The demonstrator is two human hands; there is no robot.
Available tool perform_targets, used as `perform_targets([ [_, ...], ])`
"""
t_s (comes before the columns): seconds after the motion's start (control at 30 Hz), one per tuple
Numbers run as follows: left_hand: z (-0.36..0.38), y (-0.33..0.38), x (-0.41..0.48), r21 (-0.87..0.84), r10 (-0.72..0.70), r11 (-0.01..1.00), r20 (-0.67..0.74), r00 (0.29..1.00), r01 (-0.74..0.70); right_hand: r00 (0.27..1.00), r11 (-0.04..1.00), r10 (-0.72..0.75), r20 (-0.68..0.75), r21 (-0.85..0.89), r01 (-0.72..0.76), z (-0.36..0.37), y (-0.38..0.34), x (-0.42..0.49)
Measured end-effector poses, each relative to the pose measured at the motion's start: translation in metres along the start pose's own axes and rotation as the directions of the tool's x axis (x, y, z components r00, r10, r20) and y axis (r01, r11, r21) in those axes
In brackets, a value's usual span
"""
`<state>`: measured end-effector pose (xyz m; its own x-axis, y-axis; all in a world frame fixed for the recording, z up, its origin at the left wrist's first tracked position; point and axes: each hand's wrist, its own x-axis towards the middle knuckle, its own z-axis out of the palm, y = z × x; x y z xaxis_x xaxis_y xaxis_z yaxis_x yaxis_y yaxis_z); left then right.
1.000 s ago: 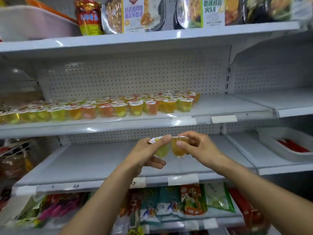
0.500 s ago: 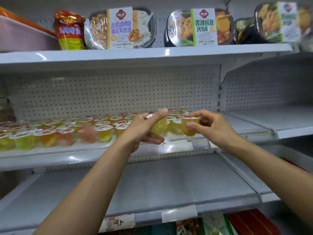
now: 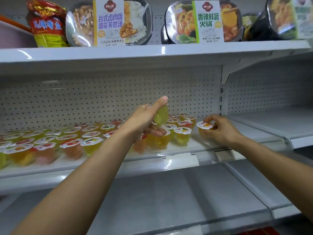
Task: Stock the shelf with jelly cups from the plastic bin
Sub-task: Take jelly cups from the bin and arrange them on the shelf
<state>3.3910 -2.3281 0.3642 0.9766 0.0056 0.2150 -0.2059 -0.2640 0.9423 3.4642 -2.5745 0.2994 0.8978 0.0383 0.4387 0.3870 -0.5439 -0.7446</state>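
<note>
Several jelly cups (image 3: pixel 91 144) with white lids stand in rows on the middle shelf (image 3: pixel 183 146). My left hand (image 3: pixel 145 119) grips a tilted yellow-green jelly cup (image 3: pixel 161 115) between thumb and fingers, just above the right end of the rows. My right hand (image 3: pixel 220 129) holds an orange jelly cup (image 3: pixel 205 128) upright, low over or on the shelf just right of the last row. The plastic bin is out of view.
Boxed ready meals (image 3: pixel 110 22) and a red snack bag (image 3: pixel 46 26) sit on the upper shelf. A pegboard back panel (image 3: pixel 84 99) closes the middle shelf behind. A lower shelf (image 3: pixel 160 197) lies beneath, and another shelf bay (image 3: pixel 279 121) adjoins on the right.
Both hands rose from the lower shelf level to the middle shelf. My right hand moved right and lowered its cup beside the rows; my left hand lifted its cup above them.
</note>
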Motion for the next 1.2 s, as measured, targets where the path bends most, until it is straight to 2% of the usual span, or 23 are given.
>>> perform_targets([
  [0.3, 0.022, -0.002, 0.023, -0.038, -0.032, 0.999, -0.023, 0.999, 0.032, 0.998, 0.994, -0.011, 0.058, -0.108, 0.017, 0.009, 0.016, 0.033],
  [0.4, 0.028, -0.002, 0.026, -0.032, -0.046, 0.998, -0.025, 0.999, 0.045, 0.992, 0.99, 0.018, 0.127, -0.14, 0.0, 0.004, 0.02, 0.037],
  [0.47, 0.033, -0.002, 0.026, -0.014, -0.046, 0.999, -0.04, 0.998, 0.045, 0.987, 0.979, -0.012, 0.159, -0.199, 0.044, -0.004, 0.02, 0.036],
  [0.5, 0.036, -0.001, 0.026, -0.007, -0.047, 0.999, -0.046, 0.998, 0.047, 0.99, 0.976, -0.06, 0.13, -0.199, 0.085, -0.009, 0.017, 0.034],
  [0.6, 0.046, 0.005, 0.025, 0.006, -0.058, 0.998, -0.052, 0.997, 0.058, 0.957, 0.958, -0.287, 0.038, -0.02, 0.288, -0.023, -0.012, 0.022],
  [0.67, 0.057, 0.013, 0.022, 0.035, -0.034, 0.999, -0.062, 0.998, 0.036, 0.913, 0.914, -0.398, 0.092, 0.129, 0.385, -0.028, -0.036, 0.011],
  [0.77, 0.071, 0.023, 0.017, 0.07, -0.004, 0.997, -0.061, 0.998, 0.008, 0.863, 0.866, -0.483, 0.148, 0.223, 0.447, -0.026, -0.06, -0.002],
  [0.9, 0.082, 0.028, 0.01, 0.107, 0.009, 0.994, -0.041, 0.999, -0.004, 0.879, 0.851, -0.473, 0.053, 0.287, 0.44, -0.021, -0.058, -0.005],
  [1.07, 0.092, 0.017, -0.005, 0.168, 0.032, 0.985, 0.003, 0.999, -0.032, 0.922, 0.889, -0.364, 0.129, 0.342, 0.303, -0.021, -0.04, -0.01],
  [1.1, 0.092, 0.013, -0.004, 0.272, 0.083, 0.96, -0.052, 0.995, -0.066, 0.933, 0.895, -0.338, 0.124, 0.349, 0.278, -0.022, -0.036, -0.01],
  [1.13, 0.09, 0.008, -0.003, 0.44, 0.175, 0.893, -0.135, 0.975, -0.099, 0.944, 0.901, -0.312, 0.104, 0.349, 0.259, -0.022, -0.032, -0.01],
  [1.2, 0.083, -0.001, 0.003, 0.784, 0.417, 0.617, -0.248, 0.874, -0.071, 0.964, 0.921, -0.256, 0.064, 0.32, 0.223, -0.021, -0.022, -0.009],
])
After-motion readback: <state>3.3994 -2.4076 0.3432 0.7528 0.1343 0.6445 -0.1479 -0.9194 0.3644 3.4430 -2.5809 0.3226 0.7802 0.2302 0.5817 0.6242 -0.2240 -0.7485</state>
